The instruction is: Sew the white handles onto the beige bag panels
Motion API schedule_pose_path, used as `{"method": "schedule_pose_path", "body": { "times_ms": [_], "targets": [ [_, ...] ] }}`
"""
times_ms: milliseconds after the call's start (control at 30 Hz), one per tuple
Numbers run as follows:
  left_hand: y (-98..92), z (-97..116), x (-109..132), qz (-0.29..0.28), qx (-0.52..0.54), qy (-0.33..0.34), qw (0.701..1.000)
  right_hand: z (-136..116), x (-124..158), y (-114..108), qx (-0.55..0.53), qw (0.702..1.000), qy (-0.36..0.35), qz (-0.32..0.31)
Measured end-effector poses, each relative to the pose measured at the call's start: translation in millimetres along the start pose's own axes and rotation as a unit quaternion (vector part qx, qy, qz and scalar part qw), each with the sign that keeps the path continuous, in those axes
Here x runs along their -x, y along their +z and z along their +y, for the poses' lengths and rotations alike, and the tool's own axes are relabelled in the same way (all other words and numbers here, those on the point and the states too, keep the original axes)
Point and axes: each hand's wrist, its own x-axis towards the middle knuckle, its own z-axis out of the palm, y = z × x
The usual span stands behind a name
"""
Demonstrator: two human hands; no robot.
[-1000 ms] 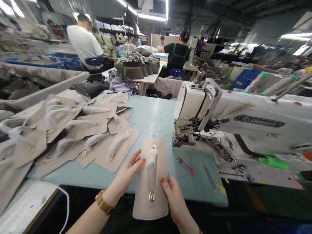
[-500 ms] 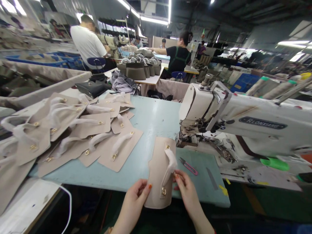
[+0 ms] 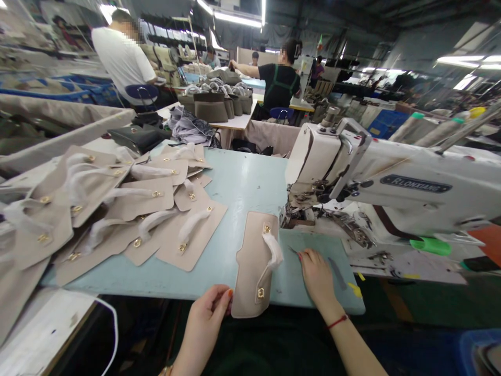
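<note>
A beige leather panel [image 3: 250, 266] lies at the front edge of the pale blue table [image 3: 242, 183], its lower end hanging over the edge. A white-wrapped strap [image 3: 271, 251] runs between its two gold fittings. My left hand [image 3: 209, 313] pinches the panel's lower left corner. My right hand [image 3: 317, 274] is off the panel, to its right, with fingers curled over the thread snips. Only the snips' metal tip [image 3: 292, 250] shows past my fingers.
A white sewing machine [image 3: 391, 183] fills the right side, its needle end just behind the panel. Several like panels [image 3: 117, 209] are piled on the left. A person in white [image 3: 121, 57] and a person in black [image 3: 279, 81] work at tables behind.
The panel has gone from being held up in both hands to lying on the table. My right hand let go of it and moved right onto the snips.
</note>
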Motion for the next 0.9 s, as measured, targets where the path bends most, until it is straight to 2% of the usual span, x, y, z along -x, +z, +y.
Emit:
{"method": "schedule_pose_path", "body": {
  "times_ms": [100,200,267,367,433,533,700,900],
  "targets": [
    [1.9,2.8,-1.5,-0.006,0.029,-0.010,1.000,6.2,14.3,-9.5,-0.033,0.998,0.040,0.024],
    [5.0,7.1,-2.4,-0.019,0.088,-0.047,0.995,-7.5,43.0,-26.1,-0.111,0.988,0.093,0.043],
    [7.1,9.6,-2.2,-0.029,0.124,-0.072,0.989,-31.3,62.5,-36.8,-0.157,0.985,0.072,0.017],
    [9.4,11.1,-1.3,-0.048,0.156,-0.101,0.982,-74.5,77.4,-45.1,-0.192,0.980,-0.016,-0.055],
    [10.3,10.8,-0.9,-0.058,0.174,-0.116,0.976,-96.2,76.1,-43.6,-0.194,0.977,-0.050,-0.075],
    [11.1,10.0,-0.3,-0.063,0.195,-0.137,0.969,-110.5,66.7,-34.3,-0.171,0.981,-0.068,-0.069],
    [12.0,10.1,1.7,-0.077,0.206,-0.146,0.965,-111.8,58.3,-19.3,-0.141,0.983,-0.081,-0.085],
    [14.0,10.8,4.1,-0.091,0.222,-0.141,0.960,-115.2,55.5,-18.3,-0.138,0.983,-0.070,-0.100]
  ]
}}
